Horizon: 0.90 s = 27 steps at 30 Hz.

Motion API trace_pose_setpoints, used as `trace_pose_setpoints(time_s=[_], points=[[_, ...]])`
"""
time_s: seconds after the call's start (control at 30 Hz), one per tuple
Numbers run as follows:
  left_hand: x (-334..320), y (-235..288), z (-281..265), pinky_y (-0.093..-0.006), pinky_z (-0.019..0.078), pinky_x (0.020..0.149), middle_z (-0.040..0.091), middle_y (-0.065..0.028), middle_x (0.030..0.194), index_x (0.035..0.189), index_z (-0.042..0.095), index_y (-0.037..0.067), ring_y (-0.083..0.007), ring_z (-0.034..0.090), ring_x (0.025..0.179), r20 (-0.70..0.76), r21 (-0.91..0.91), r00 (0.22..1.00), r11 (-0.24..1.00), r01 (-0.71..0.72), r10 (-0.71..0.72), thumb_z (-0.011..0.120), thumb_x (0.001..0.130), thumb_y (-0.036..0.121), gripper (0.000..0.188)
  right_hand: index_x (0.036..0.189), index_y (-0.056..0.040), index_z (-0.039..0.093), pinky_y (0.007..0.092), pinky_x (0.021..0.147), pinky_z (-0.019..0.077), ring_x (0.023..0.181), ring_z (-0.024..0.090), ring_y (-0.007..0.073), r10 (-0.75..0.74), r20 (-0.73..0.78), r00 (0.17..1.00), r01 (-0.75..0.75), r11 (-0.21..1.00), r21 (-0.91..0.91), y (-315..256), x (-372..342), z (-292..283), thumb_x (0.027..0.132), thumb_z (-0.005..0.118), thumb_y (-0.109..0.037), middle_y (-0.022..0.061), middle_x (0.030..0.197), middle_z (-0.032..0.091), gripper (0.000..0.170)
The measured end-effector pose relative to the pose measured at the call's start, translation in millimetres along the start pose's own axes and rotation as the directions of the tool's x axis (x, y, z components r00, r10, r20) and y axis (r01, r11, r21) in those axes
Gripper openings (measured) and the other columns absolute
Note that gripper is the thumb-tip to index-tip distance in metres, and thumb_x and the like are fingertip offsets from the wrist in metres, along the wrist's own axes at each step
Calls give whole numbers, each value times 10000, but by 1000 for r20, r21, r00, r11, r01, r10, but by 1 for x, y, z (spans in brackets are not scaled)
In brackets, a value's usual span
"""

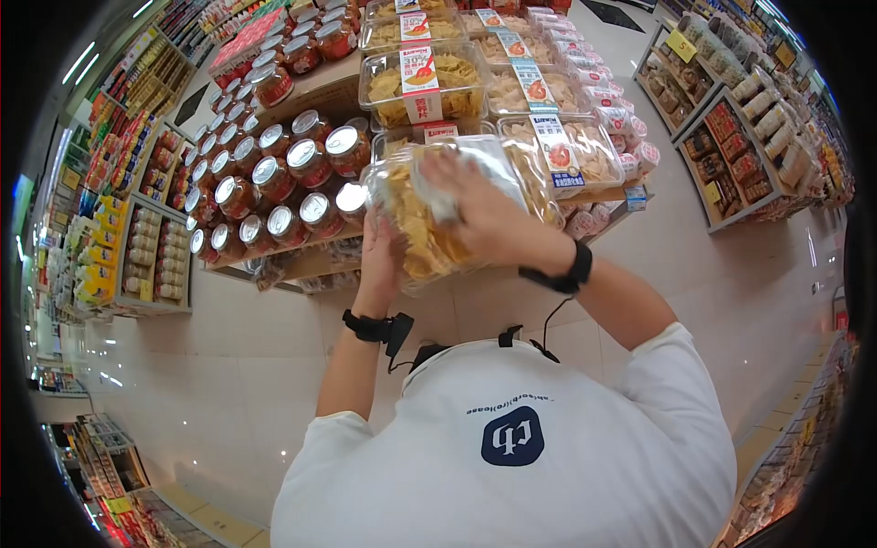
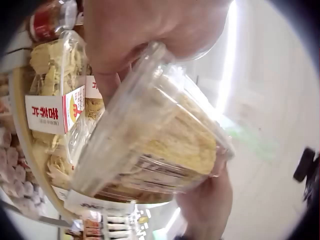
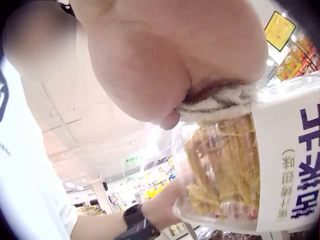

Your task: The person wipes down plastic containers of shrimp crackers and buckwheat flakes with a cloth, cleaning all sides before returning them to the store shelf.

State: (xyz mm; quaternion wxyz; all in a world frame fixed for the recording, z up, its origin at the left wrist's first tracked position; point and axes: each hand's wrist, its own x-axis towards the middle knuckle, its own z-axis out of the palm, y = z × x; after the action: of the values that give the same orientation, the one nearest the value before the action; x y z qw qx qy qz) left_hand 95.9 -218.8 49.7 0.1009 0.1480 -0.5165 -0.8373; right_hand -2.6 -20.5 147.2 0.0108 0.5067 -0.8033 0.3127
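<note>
A clear plastic tub of yellow chips [image 1: 422, 242] is held up, tilted, in front of the display. My left hand [image 1: 379, 251] grips its left side; the left wrist view shows this hand [image 2: 155, 30] close up along the tub's edge. Over the tub's top, my right hand [image 1: 489, 210] holds a bunched white cloth [image 3: 220, 102] against the plastic. Thumb and palm of that right hand [image 3: 175, 55] close over the cloth in the right wrist view. A white printed label [image 3: 287, 170] wraps the tub [image 3: 220, 175].
Similar chip tubs [image 1: 420, 87] stand stacked on the display beyond. Rows of lidded jars [image 1: 274, 173] fill its left part, and white-wrapped rolls [image 1: 621, 119] line its right. Shelves [image 1: 731, 146] stand across the tiled floor [image 1: 237, 393].
</note>
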Motion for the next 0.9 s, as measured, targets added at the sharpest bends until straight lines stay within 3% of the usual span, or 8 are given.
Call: trace_pose_setpoints(time_s=[0.23, 0.3, 0.43, 0.53, 0.63, 0.7, 0.77, 0.9], points=[[-2, 11, 11, -245, 488, 815, 589, 17, 1162, 1497, 372, 148, -75, 568, 956, -130, -146, 990, 987, -70, 51, 474, 1091, 324, 454, 1579, -25, 251, 511, 1244, 157, 1529, 208, 376, -58, 110, 992, 61, 998, -27, -19, -43, 11, 913, 602, -162, 192, 1639, 259, 765], [8, -5, -1, -219, 465, 748, 582, 40, 1074, 1475, 399, 153, -45, 530, 862, -20, -43, 996, 996, -85, 84, 478, 1089, 340, 436, 1580, -27, 256, 510, 1243, 164, 1527, 215, 371, 55, -88, 995, -52, 998, 43, -3, -16, 6, 905, 586, -130, 195, 1639, 258, 758], [4, -7, 5, -222, 470, 739, 583, 38, 1084, 1478, 396, 164, -46, 539, 866, 29, 11, 1000, 1000, -8, 7, 473, 1090, 349, 437, 1593, -47, 242, 502, 1250, 138, 1541, 167, 366, 135, -100, 986, -129, 989, 67, 32, 10, -4, 926, 624, -152, 182, 1644, 257, 776], [10, -11, -6, -237, 491, 765, 591, 33, 1121, 1494, 386, 175, -60, 565, 906, -11, 19, 1000, 1000, 8, -8, 479, 1088, 343, 449, 1579, -38, 263, 502, 1246, 190, 1523, 249, 326, 6, 50, 999, -5, 1000, -19, 15, -13, -3, 892, 575, -94, 192, 1629, 285, 757], [12, 1, -1, -260, 514, 811, 599, 15, 1193, 1504, 372, 165, -82, 594, 980, -72, -197, 996, 979, -61, 47, 483, 1086, 338, 466, 1574, -38, 275, 494, 1247, 198, 1520, 258, 324, -51, 160, 986, 55, 998, -22, -2, -44, -1, 880, 567, -75, 194, 1628, 288, 754], [10, 5, -3, -289, 526, 858, 599, -7, 1259, 1494, 384, 147, -115, 614, 1043, -9, -157, 998, 986, -61, 60, 481, 1086, 331, 457, 1569, -27, 277, 479, 1244, 212, 1515, 252, 359, -32, 138, 990, 31, 999, 10, 12, -41, 0, 915, 585, -123, 215, 1626, 277, 730], [13, -3, -11, -296, 525, 863, 597, -14, 1279, 1489, 391, 136, -125, 614, 1067, 23, -99, 999, 995, -27, 30, 479, 1087, 330, 455, 1563, -10, 275, 456, 1243, 214, 1512, 236, 397, 176, -43, 984, -167, 973, 158, 40, -21, 6, 962, 584, -182, 239, 1624, 260, 697], [15, 1, -6, -303, 516, 885, 600, -21, 1293, 1476, 415, 121, -136, 611, 1094, 104, -38, 994, 999, -14, 18, 478, 1087, 330, 446, 1561, 2, 278, 440, 1248, 187, 1517, 204, 416, 214, -248, 945, -201, 977, 78, 55, 2, -3, 985, 579, -176, 254, 1622, 251, 673]])
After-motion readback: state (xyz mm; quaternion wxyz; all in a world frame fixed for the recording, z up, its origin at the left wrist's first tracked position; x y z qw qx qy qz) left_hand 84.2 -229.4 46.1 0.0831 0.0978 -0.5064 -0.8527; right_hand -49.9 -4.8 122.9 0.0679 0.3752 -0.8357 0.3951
